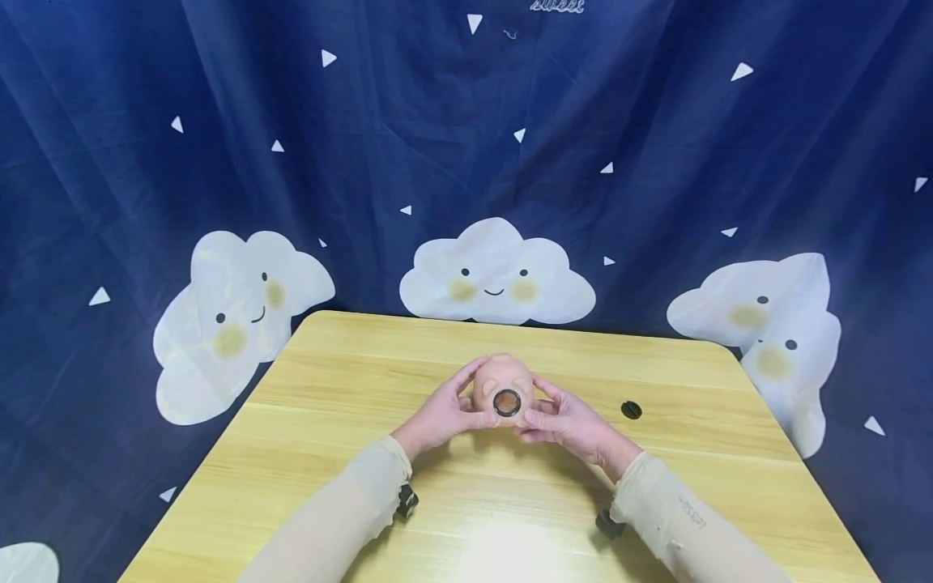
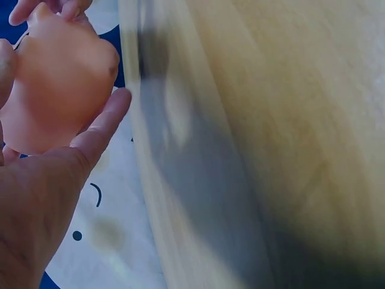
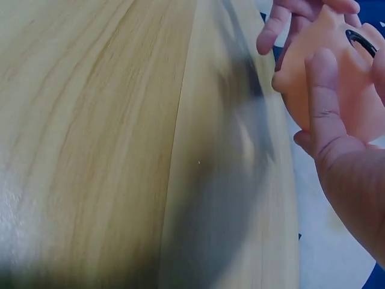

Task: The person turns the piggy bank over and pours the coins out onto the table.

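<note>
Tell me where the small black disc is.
In the head view the black disc lies on the table, right of the right hand and the pink toy, apart from both.

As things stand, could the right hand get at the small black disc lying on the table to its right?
Probably yes: the black disc lies on bare table beside the right hand with nothing between, though that hand grips the pink figure.

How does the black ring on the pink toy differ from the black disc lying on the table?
The black ring sits in the pink toy, held above the table between both hands; the black disc lies loose on the table, untouched. The ring shows an open centre; the disc looks solid. Both are small, round and black.
</note>
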Action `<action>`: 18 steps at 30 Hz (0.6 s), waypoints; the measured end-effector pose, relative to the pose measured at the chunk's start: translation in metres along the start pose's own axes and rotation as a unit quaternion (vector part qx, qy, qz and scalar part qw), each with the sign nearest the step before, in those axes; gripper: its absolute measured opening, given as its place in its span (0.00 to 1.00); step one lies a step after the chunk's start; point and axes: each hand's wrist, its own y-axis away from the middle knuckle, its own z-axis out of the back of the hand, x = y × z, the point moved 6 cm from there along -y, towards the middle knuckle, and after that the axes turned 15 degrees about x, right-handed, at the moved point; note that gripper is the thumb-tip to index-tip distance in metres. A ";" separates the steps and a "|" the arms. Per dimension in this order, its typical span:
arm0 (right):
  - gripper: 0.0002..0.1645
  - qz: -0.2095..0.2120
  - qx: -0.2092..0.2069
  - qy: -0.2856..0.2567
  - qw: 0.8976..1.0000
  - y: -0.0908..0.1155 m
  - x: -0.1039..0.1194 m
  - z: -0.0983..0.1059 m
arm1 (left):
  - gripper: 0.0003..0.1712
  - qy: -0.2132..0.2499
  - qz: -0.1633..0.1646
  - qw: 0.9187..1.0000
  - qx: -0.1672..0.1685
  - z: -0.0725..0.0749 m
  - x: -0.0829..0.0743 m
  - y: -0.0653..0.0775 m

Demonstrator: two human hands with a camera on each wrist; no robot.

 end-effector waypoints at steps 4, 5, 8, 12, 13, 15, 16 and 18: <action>0.48 -0.001 -0.007 -0.007 1.000 -0.001 0.000 0.000 | 0.60 0.015 -0.006 1.000 -0.006 -0.001 0.002 0.000; 0.46 -0.003 -0.010 -0.008 1.000 -0.002 0.001 0.000 | 0.60 0.020 -0.008 1.000 -0.006 -0.001 0.002 -0.001; 0.43 -0.010 -0.020 -0.011 1.000 -0.003 0.002 -0.002 | 0.61 0.020 -0.017 1.000 -0.005 -0.001 0.002 -0.001; 0.43 -0.027 -0.032 -0.028 0.999 -0.005 0.002 -0.004 | 0.62 -0.018 -0.017 1.000 -0.009 -0.002 0.001 0.000; 0.43 -0.031 -0.034 -0.034 0.998 -0.005 0.001 -0.005 | 0.62 -0.031 -0.014 0.999 -0.011 -0.002 0.001 0.001; 0.43 -0.040 -0.041 -0.043 0.997 -0.006 -0.002 -0.005 | 0.63 -0.053 -0.010 0.998 -0.012 -0.003 0.000 0.001; 0.43 -0.044 -0.043 -0.047 0.997 -0.006 -0.003 -0.005 | 0.63 -0.063 -0.008 0.998 -0.012 -0.004 0.000 0.001; 0.44 -0.047 -0.047 -0.045 0.997 -0.007 -0.005 -0.005 | 0.64 -0.080 -0.004 0.997 -0.011 -0.004 0.000 0.002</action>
